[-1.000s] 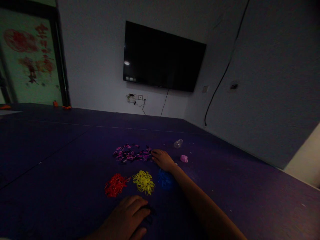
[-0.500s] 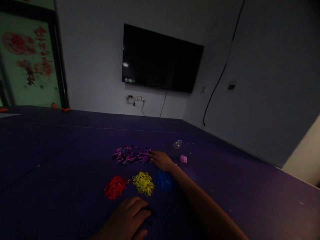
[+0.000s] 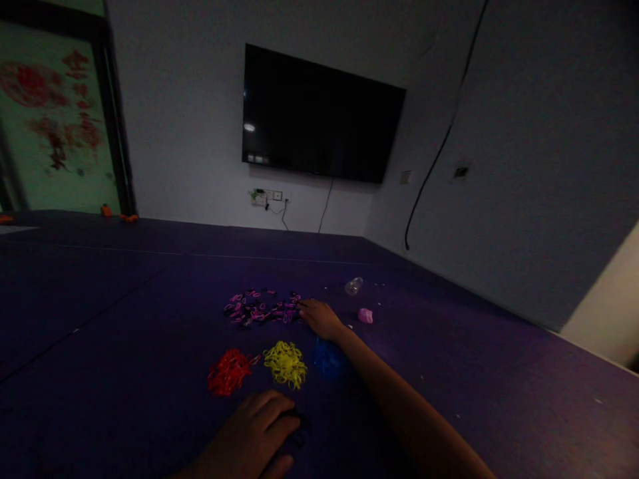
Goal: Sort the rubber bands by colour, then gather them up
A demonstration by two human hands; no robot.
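Note:
Small rubber bands lie sorted by colour on the dark purple surface. My right hand [image 3: 322,319] is stretched out, palm down, with its fingertips at the right edge of a loose spread of pink and black rubber bands [image 3: 257,311]. Beneath its wrist is a pile of blue rubber bands [image 3: 327,359], partly covered. My left hand [image 3: 257,426] rests nearer to me, fingers apart, beside some dark bands [image 3: 299,436] that are hard to make out. Just beyond it are a yellow pile of rubber bands [image 3: 285,364] and a red pile of rubber bands [image 3: 230,372].
A clear plastic container [image 3: 354,286] lies on its side beyond my right hand, with a pink lid-like piece [image 3: 365,315] closer in. White specks dot the purple surface [image 3: 449,346]. A television [image 3: 322,116] hangs on the back wall, and a black cable [image 3: 439,150] runs down the right wall.
Both hands stay almost where they were; the fingers of my right hand shift very slightly at the edge of the pink and black bands. The piles look the same.

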